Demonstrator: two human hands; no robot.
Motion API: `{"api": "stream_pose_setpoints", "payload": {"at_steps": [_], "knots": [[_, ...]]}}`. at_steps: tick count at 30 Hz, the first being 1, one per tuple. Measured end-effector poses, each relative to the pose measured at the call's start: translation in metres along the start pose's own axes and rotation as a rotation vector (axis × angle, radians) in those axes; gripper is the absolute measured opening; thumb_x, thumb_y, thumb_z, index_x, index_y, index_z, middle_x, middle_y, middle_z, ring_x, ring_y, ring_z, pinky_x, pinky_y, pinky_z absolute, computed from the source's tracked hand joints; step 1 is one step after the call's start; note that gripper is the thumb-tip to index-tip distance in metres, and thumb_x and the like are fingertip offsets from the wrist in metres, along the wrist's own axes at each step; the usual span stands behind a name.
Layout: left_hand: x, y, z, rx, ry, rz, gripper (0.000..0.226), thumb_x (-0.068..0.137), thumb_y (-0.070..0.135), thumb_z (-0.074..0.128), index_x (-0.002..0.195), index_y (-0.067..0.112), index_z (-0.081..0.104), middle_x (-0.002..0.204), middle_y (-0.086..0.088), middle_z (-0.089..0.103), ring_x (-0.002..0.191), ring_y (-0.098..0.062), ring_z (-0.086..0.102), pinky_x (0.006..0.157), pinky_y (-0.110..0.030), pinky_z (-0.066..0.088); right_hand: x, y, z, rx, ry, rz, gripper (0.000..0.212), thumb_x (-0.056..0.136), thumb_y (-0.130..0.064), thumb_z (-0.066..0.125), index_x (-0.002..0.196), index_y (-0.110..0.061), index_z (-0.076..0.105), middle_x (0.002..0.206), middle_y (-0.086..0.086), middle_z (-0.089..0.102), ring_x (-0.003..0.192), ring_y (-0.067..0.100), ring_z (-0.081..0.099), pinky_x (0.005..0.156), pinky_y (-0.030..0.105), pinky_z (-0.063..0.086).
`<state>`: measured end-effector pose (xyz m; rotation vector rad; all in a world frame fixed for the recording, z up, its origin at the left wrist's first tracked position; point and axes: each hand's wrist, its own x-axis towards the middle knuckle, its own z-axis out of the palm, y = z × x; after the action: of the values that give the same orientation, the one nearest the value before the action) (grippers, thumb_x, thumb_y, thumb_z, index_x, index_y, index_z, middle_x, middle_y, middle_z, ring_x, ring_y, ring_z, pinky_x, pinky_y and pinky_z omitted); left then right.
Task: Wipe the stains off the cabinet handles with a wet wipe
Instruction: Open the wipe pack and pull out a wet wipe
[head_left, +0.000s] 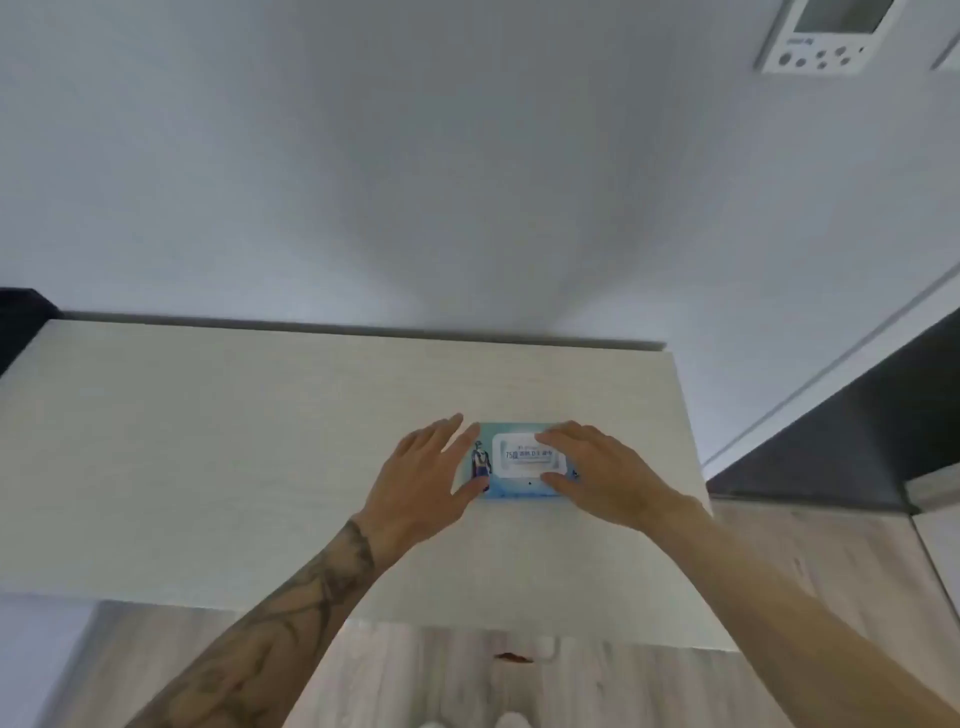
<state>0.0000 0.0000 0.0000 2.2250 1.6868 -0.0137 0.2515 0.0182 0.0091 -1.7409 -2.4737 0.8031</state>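
The person's 2 arms were bare from the hands back to the near edge of the view. Behind the left hand (426, 473), the left forearm (291, 623) carried a dark tattoo (358, 545). Just behind the wrist, a band of dense shading wrapped across the arm. Farther back from the hand, long curved lines and pointed, blade-like shapes crossed one another, with softer grey shading between them toward the elbow. The design itself was too blurred to read. Behind the right hand (597, 467), the right forearm (769, 587) was bare skin. Both hands were bare.
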Motion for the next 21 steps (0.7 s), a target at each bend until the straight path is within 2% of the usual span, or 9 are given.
{"api": "stream_pose_setpoints", "payload": {"at_steps": [5, 8, 12, 14, 15, 17, 19, 21], "knots": [[0.029, -0.001, 0.042, -0.012, 0.055, 0.071, 0.074, 0.107, 0.056, 0.05, 0.166, 0.019, 0.026, 0.175, -0.004, 0.019, 0.16, -0.023, 0.024, 0.13, -0.037, 0.019, 0.027, 0.017, 0.03, -0.065, 0.031, -0.041, 0.056, 0.103, -0.036, 0.063, 0.155, -0.022, 0.048, 0.16, -0.004, 0.046, 0.145, 0.018, 0.044, 0.117, 0.033, 0.039], [0.039, -0.005, 0.059, -0.014, 0.08, 0.121, 0.074, 0.106, 0.055, 0.051, 0.166, 0.018, 0.029, 0.174, -0.003, 0.02, 0.16, -0.024, 0.023, 0.13, -0.039, 0.02, 0.031, 0.023, 0.039, -0.097, 0.104, -0.068, 0.055, 0.099, -0.038, 0.069, 0.15, -0.022, 0.055, 0.153, -0.004, 0.053, 0.14, 0.02, 0.048, 0.113, 0.035, 0.042], [0.046, -0.017, 0.066, -0.027, 0.086, 0.166, 0.075, 0.106, 0.055, 0.048, 0.167, 0.021, 0.022, 0.176, 0.002, 0.015, 0.162, -0.02, 0.018, 0.13, -0.036, 0.016, 0.028, 0.022, 0.053, -0.176, 0.202, -0.086, 0.05, 0.092, -0.037, 0.078, 0.136, -0.016, 0.067, 0.136, 0.003, 0.066, 0.119, 0.028, 0.064, 0.095, 0.042, 0.053], [0.048, -0.019, 0.068, -0.031, 0.066, 0.164, 0.078, 0.105, 0.064, 0.033, 0.168, 0.022, 0.016, 0.176, 0.005, 0.01, 0.162, -0.016, 0.014, 0.131, -0.034, 0.013, 0.026, 0.021, 0.059, -0.252, 0.279, -0.113, 0.045, 0.087, -0.033, 0.083, 0.126, -0.013, 0.071, 0.125, 0.006, 0.072, 0.106, 0.032, 0.07, 0.083, 0.044, 0.059], [0.048, -0.019, 0.069, -0.037, 0.065, 0.153, 0.081, 0.102, 0.069, 0.023, 0.169, 0.023, 0.014, 0.176, 0.006, 0.008, 0.162, -0.015, 0.012, 0.13, -0.032, 0.01, 0.026, 0.02, 0.06, -0.283, 0.313, -0.131, 0.042, 0.088, -0.033, 0.081, 0.124, -0.012, 0.072, 0.123, 0.006, 0.073, 0.103, 0.032, 0.071, 0.08, 0.043, 0.061], [0.048, -0.017, 0.074, -0.076, 0.065, 0.123, 0.088, 0.096, 0.074, 0.013, 0.169, 0.024, 0.01, 0.176, 0.009, 0.004, 0.162, -0.013, 0.009, 0.128, -0.029, 0.004, 0.024, 0.019, 0.06, -0.322, 0.346, -0.158, 0.037, 0.096, -0.036, 0.065, 0.124, -0.012, 0.072, 0.122, 0.006, 0.074, 0.101, 0.031, 0.072, 0.077, 0.042, 0.061], [0.047, -0.015, 0.08, -0.133, 0.062, 0.093, 0.088, 0.099, 0.076, 0.019, 0.17, 0.025, 0.008, 0.176, 0.011, 0.003, 0.162, -0.011, 0.006, 0.129, -0.03, 0.005, 0.023, 0.019, 0.055, -0.322, 0.343, -0.171, 0.042, 0.105, -0.037, 0.044, 0.124, -0.013, 0.072, 0.118, 0.004, 0.075, 0.096, 0.028, 0.072, 0.075, 0.04, 0.06], [0.045, -0.014, 0.083, -0.186, 0.074, 0.072, 0.086, 0.1, 0.072, 0.029, 0.17, 0.025, 0.008, 0.176, 0.012, 0.003, 0.162, -0.01, 0.006, 0.132, -0.034, 0.01, 0.026, 0.016, 0.043, -0.241, 0.318, -0.154, 0.045, 0.11, -0.036, 0.033, 0.124, -0.016, 0.071, 0.114, 0.001, 0.075, 0.09, 0.025, 0.071, 0.073, 0.038, 0.058]]}}
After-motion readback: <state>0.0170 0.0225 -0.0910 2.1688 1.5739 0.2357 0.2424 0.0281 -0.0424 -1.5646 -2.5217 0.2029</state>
